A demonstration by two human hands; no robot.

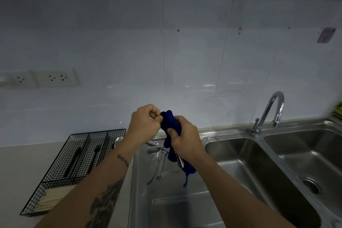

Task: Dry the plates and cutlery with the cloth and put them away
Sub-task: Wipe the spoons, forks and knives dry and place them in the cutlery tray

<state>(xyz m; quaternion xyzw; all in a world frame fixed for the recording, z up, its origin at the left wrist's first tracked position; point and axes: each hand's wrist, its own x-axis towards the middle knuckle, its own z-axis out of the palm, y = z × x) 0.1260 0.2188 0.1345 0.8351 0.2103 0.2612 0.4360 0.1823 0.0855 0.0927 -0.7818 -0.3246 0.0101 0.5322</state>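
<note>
**Drying a piece of cutlery inside the cloth**

At frame centre, both hands work above the steel draining board. The right hand is clenched around the dark blue cloth, which wraps a metal cutlery piece; only its bright end shows below the hand, so the type cannot be told. The left hand pinches the upper end of the bundle, fingers curled.

Procedure, as judged from this position:

1. Hold the wrapped end steady with the left hand.
2. Draw the cloth along the full length of the piece with the right hand, rotating slightly so all faces are wiped.
3. Maintain firm pressure; wet metal can slip out of the fabric toward the sink.
4. Keep the trailing cloth tail off the wet draining board.

More cutlery lies on the draining board just below the hands and appears not yet dried. The black wire cutlery tray, lower left on the counter, already contains dark utensils and chopsticks, and is the likely destination.
</note>
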